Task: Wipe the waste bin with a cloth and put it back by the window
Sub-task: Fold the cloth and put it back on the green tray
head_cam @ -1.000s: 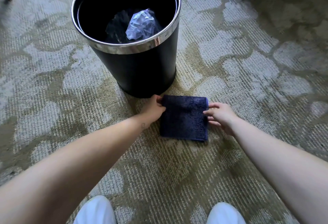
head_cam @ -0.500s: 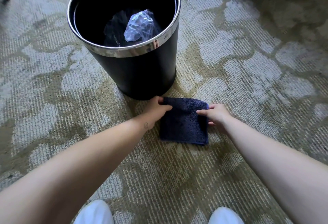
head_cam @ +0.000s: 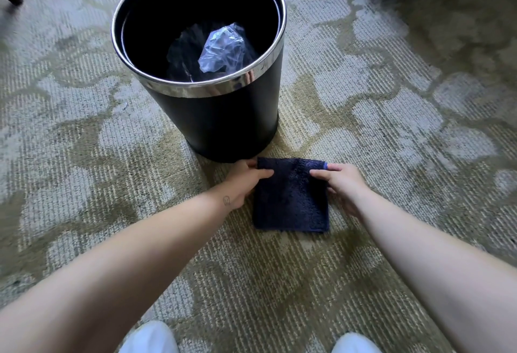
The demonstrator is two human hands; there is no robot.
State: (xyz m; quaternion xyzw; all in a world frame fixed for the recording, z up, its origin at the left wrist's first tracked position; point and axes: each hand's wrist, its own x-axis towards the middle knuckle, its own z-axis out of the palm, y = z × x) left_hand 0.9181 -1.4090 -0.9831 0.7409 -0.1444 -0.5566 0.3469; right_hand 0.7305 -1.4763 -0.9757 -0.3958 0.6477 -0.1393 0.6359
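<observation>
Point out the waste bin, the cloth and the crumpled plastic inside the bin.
waste bin [head_cam: 223,126]: head view, black outer wall.
cloth [head_cam: 291,201]: head view, middle of its top face.
crumpled plastic [head_cam: 221,47]: head view, its pale centre.

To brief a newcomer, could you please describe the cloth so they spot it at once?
On the patterned carpet stands a black waste bin with a metal rim. At its near base lies the cloth, left hand and right hand pinching its far corners. It alone is a flat, dark navy square.
</observation>
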